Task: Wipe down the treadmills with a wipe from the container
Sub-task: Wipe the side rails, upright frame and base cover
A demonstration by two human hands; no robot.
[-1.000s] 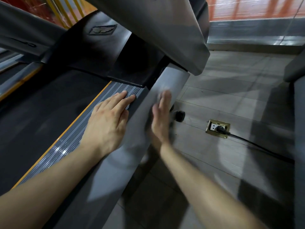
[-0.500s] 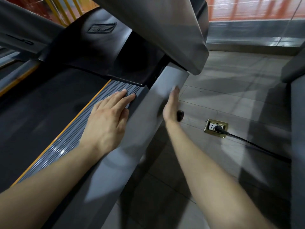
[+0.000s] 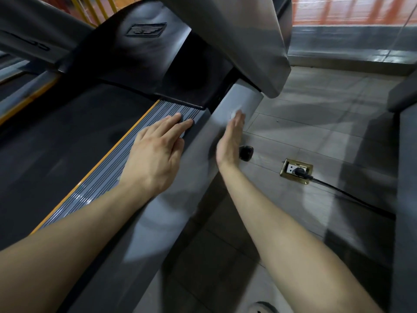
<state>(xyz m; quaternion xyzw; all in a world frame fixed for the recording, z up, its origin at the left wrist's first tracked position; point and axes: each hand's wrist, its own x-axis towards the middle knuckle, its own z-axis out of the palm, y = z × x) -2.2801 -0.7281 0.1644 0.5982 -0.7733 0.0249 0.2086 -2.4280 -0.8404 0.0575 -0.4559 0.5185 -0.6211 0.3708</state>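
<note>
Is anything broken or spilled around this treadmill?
Nothing stands out. The right hand presses a white wipe on the grey side rail, the left hand rests flat on the ribbed strip, and the black cable sits plugged into the floor socket.

Two hands show, the left hand [image 3: 155,154] and the right hand [image 3: 230,141], with one white wipe [image 3: 235,112]. There is one treadmill [image 3: 108,177], plus part of a second treadmill [image 3: 20,91] at left. The floor has one socket [image 3: 291,168], one plug [image 3: 301,171] and one black cable [image 3: 349,195].
</note>
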